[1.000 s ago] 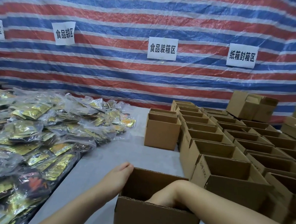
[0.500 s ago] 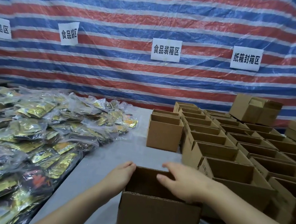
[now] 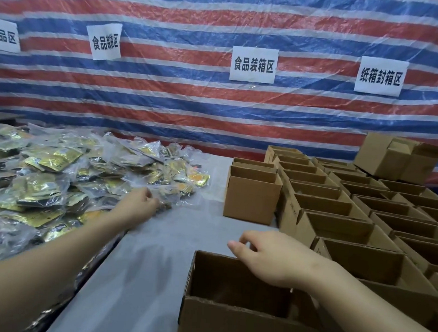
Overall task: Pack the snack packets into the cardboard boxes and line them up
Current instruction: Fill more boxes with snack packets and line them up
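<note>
The left hand [image 3: 139,203] has left the box [image 3: 242,305] it was steadying half a second ago and now reaches out to the near edge of the packets [image 3: 56,180], which lie heaped on the left of the surface [image 3: 154,265]. Its fingers curl at a clear packet there, though whether they have closed on it I cannot tell — the fingertips are turned away and the film is see-through. In the middle, the box stands open at the front edge of the surface. The right hand [image 3: 271,257] has lifted from the rim and hovers above the far wall, fingers loosely bent, gripping nothing. To my eye this marks the turn from setting up the box to filling it, with the first packet for it about to be fetched. On the right stand rows of open boxes [image 3: 364,215], lined up. Whether any hold packets is not visible from this angle. The floor of the near box is dark and partly behind the right forearm — the far-left packets and the nearest right-hand boxes are cut off by the frame
</note>
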A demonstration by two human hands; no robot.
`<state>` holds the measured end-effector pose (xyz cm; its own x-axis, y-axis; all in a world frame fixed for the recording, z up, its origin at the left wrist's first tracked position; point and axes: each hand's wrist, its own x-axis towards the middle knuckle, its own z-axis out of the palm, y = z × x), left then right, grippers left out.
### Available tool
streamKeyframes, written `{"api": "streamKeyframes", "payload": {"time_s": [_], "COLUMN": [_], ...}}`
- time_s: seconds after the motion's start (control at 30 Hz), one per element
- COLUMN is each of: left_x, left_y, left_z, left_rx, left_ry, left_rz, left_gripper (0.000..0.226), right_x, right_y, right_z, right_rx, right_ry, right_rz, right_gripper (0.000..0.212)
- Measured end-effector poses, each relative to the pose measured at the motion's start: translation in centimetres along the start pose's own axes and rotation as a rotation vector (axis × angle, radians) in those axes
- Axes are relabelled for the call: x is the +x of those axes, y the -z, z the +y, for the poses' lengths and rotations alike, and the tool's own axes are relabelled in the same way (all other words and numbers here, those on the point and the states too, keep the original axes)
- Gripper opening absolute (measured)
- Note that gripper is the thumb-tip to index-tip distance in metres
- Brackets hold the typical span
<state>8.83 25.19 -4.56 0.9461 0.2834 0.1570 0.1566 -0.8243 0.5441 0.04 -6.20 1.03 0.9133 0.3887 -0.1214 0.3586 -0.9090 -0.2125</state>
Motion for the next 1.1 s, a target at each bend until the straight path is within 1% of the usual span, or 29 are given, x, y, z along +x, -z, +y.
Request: {"api": "streamKeyframes", "payload": {"time_s": [0.07,0.13,0.17,0.27,0.37,0.43,0.53,0.6,0.63,0.7,0.77,0.83,0.9,1.03,1.1], "left_x": [2.8,5.0,5.9,8.3,10.2,11.2,12.1,12.3,12.4,12.7,13.0,13.1,12.9,11.5,10.4], "left_y": [0.0,-0.3,-0.6,-1.5,-2.6,-3.5,-4.6,-5.3,-5.4,-5.3,-4.7,-4.1,-3.7,-2.8,-2.5], "left_z": [-2.1,-3.8,-4.6,-6.3,-7.3,-7.8,-7.9,-7.7,-7.5,-7.3,-7.5,-7.8,-8.0,-7.9,-7.9], "left_rx": [0.213,0.373,0.408,0.382,0.442,0.47,0.497,0.565,0.602,0.651,0.674,0.69,0.733,0.782,0.766], "left_ry": [0.006,0.003,0.015,0.106,0.139,0.154,0.263,0.32,0.321,0.269,0.193,0.146,0.099,-0.034,-0.058], "left_rz": [0.004,0.012,0.01,-0.028,-0.074,-0.113,-0.164,-0.125,-0.094,-0.05,-0.054,-0.06,-0.048,0.061,0.024], "left_gripper": [0.041,0.059,0.067,0.086,0.094,0.092,0.084,0.077,0.071,0.055,0.037,0.026,0.027,0.036,0.041], "right_x": [1.0,2.1,2.7,4.5,6.3,7.3,8.2,8.5,8.5,8.5,8.4,8.2,7.9,7.3,7.0], "right_y": [-0.2,-0.3,-0.3,-0.1,0.2,0.2,0.0,-0.1,-0.1,0.0,0.1,0.2,0.3,0.5,0.8], "right_z": [-0.6,-0.9,-0.9,-0.7,-0.2,0.1,0.4,0.5,0.5,0.4,0.2,0.0,-0.1,-0.6,-0.9], "right_rx": [0.045,0.071,0.08,0.099,0.125,0.13,0.133,0.128,0.128,0.136,0.138,0.138,0.134,0.115,0.108], "right_ry": [0.019,0.037,0.042,0.049,0.047,0.051,0.065,0.069,0.069,0.073,0.078,0.085,0.089,0.095,0.095], "right_rz": [-0.029,-0.055,-0.064,-0.058,-0.041,-0.046,-0.068,-0.083,-0.089,-0.1,-0.101,-0.098,-0.102,-0.119,-0.125], "right_gripper": [0.062,0.064,0.065,0.067,0.07,0.07,0.07,0.07,0.07,0.07,0.069,0.069,0.069,0.067,0.066]}}
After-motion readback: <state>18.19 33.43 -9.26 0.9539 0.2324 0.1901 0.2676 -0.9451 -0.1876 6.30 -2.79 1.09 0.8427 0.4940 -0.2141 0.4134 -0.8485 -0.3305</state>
